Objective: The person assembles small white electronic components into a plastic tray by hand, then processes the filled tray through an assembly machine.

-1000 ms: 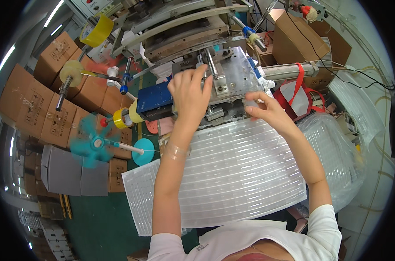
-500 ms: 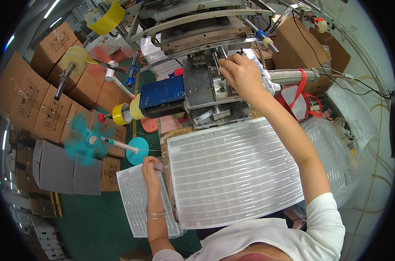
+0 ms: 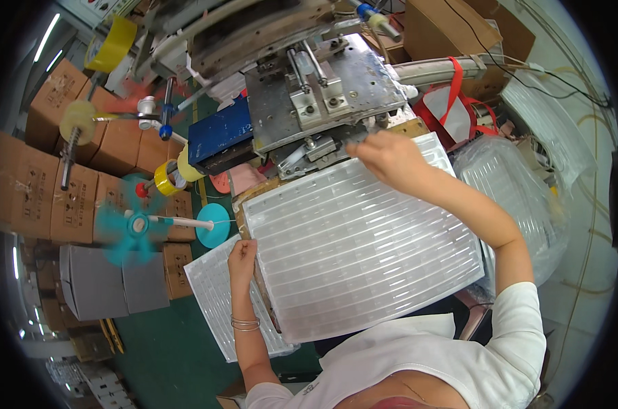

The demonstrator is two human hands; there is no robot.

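Translucent ribbed tray (image 3: pixel 363 252) lies on the table (image 3: pixel 410 127), nearer than the metal plate (image 3: pixel 329 95); at its left edge the left hand (image 3: pixel 242 262) is clenched, any contents hidden. Far right, the right hand (image 3: pixel 394 160) is blurred, its grip impossible to tell. Brown cartons (image 3: pixel 24 178) at left bear dark printing.

Your shirt (image 3: pixel 418 354) is plain white. You have a large tray (image 3: pixel 363 252) in translucent white, striped with pale parallel ridges; the smaller tray (image 3: pixel 213 290) repeats those stripes. Your metal plate (image 3: pixel 363 88) is silver-grey, the block (image 3: pixel 220 129) deep blue, the fan (image 3: pixel 138 222) turquoise, the cartons (image 3: pixel 23 184) brown, the floor (image 3: pixel 162 341) green.
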